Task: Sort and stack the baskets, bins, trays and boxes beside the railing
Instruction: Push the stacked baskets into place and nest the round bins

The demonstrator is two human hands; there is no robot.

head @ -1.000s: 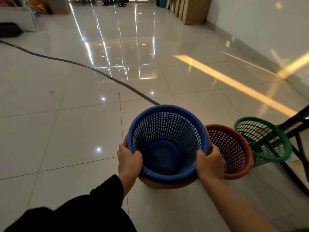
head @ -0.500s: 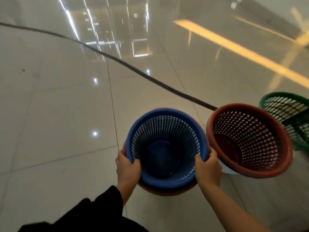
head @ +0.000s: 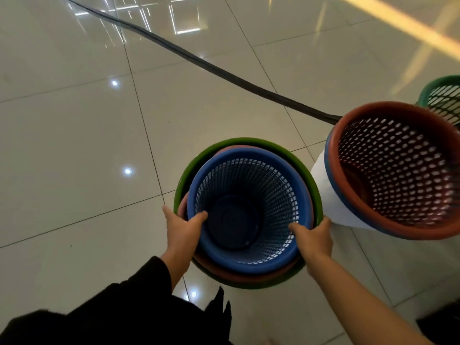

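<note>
A blue mesh basket [head: 249, 207] sits nested inside a red-brown basket [head: 239, 276], and both sit inside a green basket [head: 196, 158] on the tiled floor. My left hand [head: 183, 231] grips the blue basket's left rim, thumb inside. My right hand [head: 313, 236] grips the right rim, thumb inside, fingers outside over the stack's edge. To the right stands another stack: a red-brown mesh basket [head: 398, 170] nested in a blue-rimmed one above a white bin [head: 326, 195]. A green mesh basket [head: 443, 95] shows at the far right edge.
A black cable [head: 199, 62] runs diagonally across the glossy tiles from the top left to behind the right stack. Open floor lies to the left. My dark sleeve [head: 112, 314] fills the bottom left.
The view has tilted down and closer. The blue and red-brown baskets in my hands now sit inside a green basket that was not visible before. The right stack appears nearer.
</note>
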